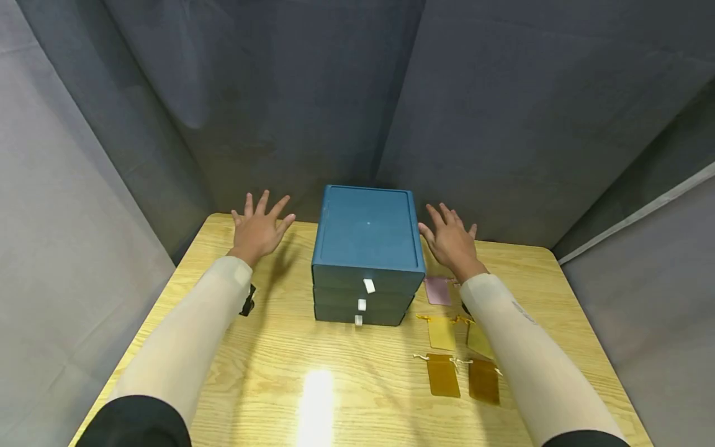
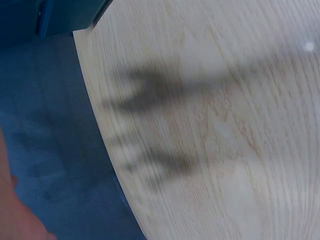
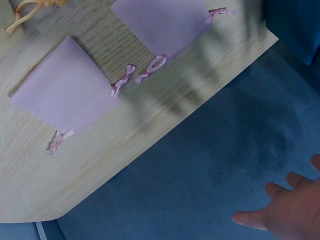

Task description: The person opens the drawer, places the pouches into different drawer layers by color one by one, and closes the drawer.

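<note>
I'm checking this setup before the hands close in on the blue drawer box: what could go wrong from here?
The right hand hovers above pink drawstring pouches near the table edge; a sweep might knock them off. The drawer box has three drawers with small white tabs; tilting it may let them slide open. The left hand is apart from the box.

You see the blue three-drawer plastic storage box (image 1: pixel 365 248) upright at frame centre, all drawers shut, white tab handles facing you, lid flat.
</note>
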